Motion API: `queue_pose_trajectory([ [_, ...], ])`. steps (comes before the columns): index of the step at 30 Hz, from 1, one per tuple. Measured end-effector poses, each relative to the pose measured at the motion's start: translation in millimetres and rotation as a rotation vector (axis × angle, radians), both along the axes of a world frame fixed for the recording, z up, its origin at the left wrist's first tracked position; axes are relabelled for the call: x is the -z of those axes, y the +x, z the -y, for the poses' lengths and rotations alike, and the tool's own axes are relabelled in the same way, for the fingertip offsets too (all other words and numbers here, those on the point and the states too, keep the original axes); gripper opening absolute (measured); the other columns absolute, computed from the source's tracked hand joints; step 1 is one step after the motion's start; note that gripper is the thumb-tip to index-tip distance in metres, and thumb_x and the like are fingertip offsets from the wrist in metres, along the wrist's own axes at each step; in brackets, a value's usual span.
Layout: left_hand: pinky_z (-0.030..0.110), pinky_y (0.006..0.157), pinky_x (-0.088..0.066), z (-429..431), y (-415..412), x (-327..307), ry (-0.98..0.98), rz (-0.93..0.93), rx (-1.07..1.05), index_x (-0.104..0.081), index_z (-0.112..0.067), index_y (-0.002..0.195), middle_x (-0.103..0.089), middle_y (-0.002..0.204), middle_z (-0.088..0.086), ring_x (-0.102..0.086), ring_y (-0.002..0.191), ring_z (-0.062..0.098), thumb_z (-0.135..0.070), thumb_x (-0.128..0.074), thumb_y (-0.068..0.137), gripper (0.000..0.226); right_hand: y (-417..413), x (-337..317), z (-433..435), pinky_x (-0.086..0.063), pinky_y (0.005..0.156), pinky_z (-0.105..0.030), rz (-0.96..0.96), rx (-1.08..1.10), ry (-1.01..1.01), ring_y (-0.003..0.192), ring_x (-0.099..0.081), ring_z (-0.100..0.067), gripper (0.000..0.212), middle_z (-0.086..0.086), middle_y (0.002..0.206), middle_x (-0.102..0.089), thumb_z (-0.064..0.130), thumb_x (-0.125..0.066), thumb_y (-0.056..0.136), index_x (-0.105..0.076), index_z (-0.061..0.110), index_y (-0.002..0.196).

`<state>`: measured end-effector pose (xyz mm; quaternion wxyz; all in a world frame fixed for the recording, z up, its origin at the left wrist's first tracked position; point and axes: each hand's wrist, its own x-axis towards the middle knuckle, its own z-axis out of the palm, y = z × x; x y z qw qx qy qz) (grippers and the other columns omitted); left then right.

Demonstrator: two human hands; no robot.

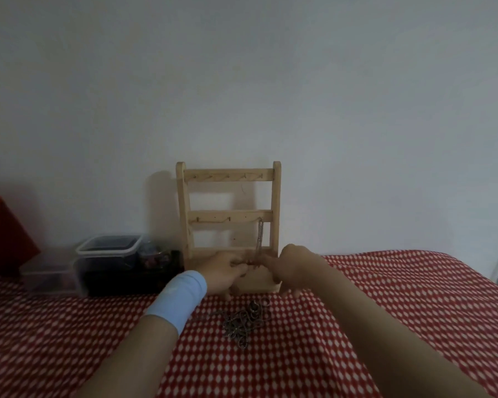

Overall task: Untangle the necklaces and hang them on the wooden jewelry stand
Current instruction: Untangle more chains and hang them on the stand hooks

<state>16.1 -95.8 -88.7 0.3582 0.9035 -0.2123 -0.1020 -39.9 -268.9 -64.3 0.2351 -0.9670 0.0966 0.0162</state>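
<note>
The wooden jewelry stand (228, 214) stands upright against the wall, with pegs on its upper and middle rails. A thin chain necklace (260, 237) hangs from a peg at the right end of the middle rail. Its lower end runs down between my hands. My left hand (223, 271), with a light blue wristband, pinches the chain low in front of the stand's base. My right hand (292, 264) pinches the same chain just to the right. A tangled pile of dark necklaces (243, 321) lies on the cloth below my hands.
A red cloth with white dots (385, 311) covers the surface. Left of the stand are clear plastic boxes (107, 262) and a small dark jar (156, 257). A red-framed object (3, 237) stands at the far left. A plain wall is behind.
</note>
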Motion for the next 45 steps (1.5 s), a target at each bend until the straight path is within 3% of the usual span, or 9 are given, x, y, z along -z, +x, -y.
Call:
queue_pose_trajectory([
  [8,0.029,0.101,-0.045,-58,8,5,0.217,0.038,0.14,-0.071,-0.027,0.107,-0.065,0.12,-0.005,-0.059,0.109,0.015,-0.023,-0.063,0.089,0.02,20,13,-42,-0.057,0.068,-0.02,-0.05,-0.404,-0.025,0.075,-0.072,-0.008,0.015,0.01,0.084,-0.075,0.032,-0.068,0.095,-0.078,0.021,0.098],
  [17,0.031,0.087,-0.053,-76,15,38,0.353,0.08,0.072,-0.075,-0.007,0.091,-0.072,0.098,0.006,-0.066,0.093,0.021,-0.026,-0.068,0.085,0.021,48,49,-70,-0.06,0.086,-0.034,-0.051,-0.491,-0.232,0.09,-0.067,-0.007,0.038,0.01,0.102,-0.074,0.051,-0.08,0.08,-0.079,0.026,0.109],
  [21,0.039,0.089,-0.052,-87,16,31,0.117,0.019,0.071,-0.066,-0.009,0.099,-0.07,0.099,0.01,-0.065,0.094,0.025,-0.026,-0.053,0.098,0.021,57,53,-71,-0.059,0.086,-0.036,-0.05,-0.522,-0.103,0.089,-0.068,-0.009,0.023,0.011,0.097,-0.074,0.046,-0.065,0.09,-0.078,0.029,0.1],
  [24,0.046,0.08,-0.056,-91,13,25,-0.398,-0.278,0.015,-0.055,-0.013,0.094,-0.062,0.073,0.005,-0.062,0.068,0.02,-0.019,-0.044,0.103,0.015,57,53,-75,-0.056,0.088,-0.041,-0.019,-0.507,0.204,0.086,-0.068,-0.014,0.024,0.004,0.09,-0.074,0.04,-0.051,0.099,-0.067,0.024,0.092],
  [29,0.021,0.046,-0.03,-109,10,0,-0.69,-0.291,-0.05,-0.047,-0.016,0.08,-0.037,0.06,-0.005,-0.031,0.049,0.006,-0.016,-0.039,0.104,0.025,52,45,-71,-0.047,0.059,-0.026,-0.034,-0.59,0.633,0.056,-0.055,-0.018,0.025,-0.004,0.064,-0.059,0.02,-0.057,0.102,-0.062,0.015,0.079],
  [36,0.016,0.036,-0.018,-159,18,-21,-0.508,-0.106,-0.204,-0.048,-0.014,0.086,-0.034,0.055,-0.005,-0.024,0.041,0.006,-0.013,-0.039,0.103,0.019,54,43,-65,-0.047,0.083,-0.023,-0.154,-0.608,0.164,0.067,-0.063,0.01,0.025,0.013,0.079,-0.075,0.034,-0.058,0.102,-0.073,0.037,0.081],
  [39,0.02,0.039,-0.029,-180,24,-17,-0.181,-0.07,-0.311,-0.052,-0.013,0.081,-0.044,0.059,0.001,-0.036,0.041,0.01,-0.014,-0.045,0.099,0.02,54,44,-63,-0.048,0.082,-0.027,-0.134,-0.581,0.176,0.064,-0.061,0.003,0.03,0.013,0.072,-0.071,0.041,-0.052,0.104,-0.075,0.037,0.084],
  [42,0.027,0.066,-0.05,-181,22,-16,0.335,-0.085,-0.234,-0.067,-0.02,0.078,-0.069,0.082,0.004,-0.063,0.07,0.017,-0.019,-0.058,0.092,0.017,50,42,-69,-0.049,0.085,-0.024,-0.105,-0.594,0.206,0.08,-0.064,-0.001,0.032,0.012,0.089,-0.073,0.043,-0.047,0.106,-0.078,0.034,0.104],
  [45,0.023,0.099,-0.041,-152,8,-25,0.49,0.019,-0.106,-0.074,-0.026,0.099,-0.067,0.108,-0.008,-0.061,0.106,0.012,-0.026,-0.063,0.089,0.014,47,41,-77,-0.039,0.098,-0.018,-0.143,-0.624,0.238,0.112,-0.059,0.005,0.032,0.022,0.126,-0.068,0.038,-0.043,0.108,-0.074,0.038,0.118],
])
